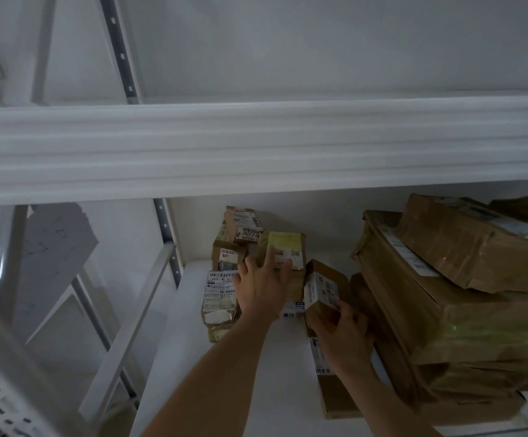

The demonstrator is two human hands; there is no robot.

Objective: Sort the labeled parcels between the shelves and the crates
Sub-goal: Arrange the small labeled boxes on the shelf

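Observation:
Small labeled cardboard parcels are stacked at the back of a white shelf (pixel 256 373). My left hand (pixel 261 287) reaches in with fingers spread and straight, touching a yellowish-taped parcel (pixel 287 247) in the middle stack. My right hand (pixel 343 334) grips a small brown parcel with a white label (pixel 322 287) from its near side, just right of that stack. A flat labeled parcel (pixel 332 389) lies under my right hand on the shelf.
Left of my hand stands another pile of small parcels (pixel 221 294), one topmost box (pixel 243 223) behind. Large brown boxes (pixel 445 294) are piled at the right. The upper shelf's white beam (pixel 256 146) crosses overhead. Shelf uprights (pixel 168 238) stand left.

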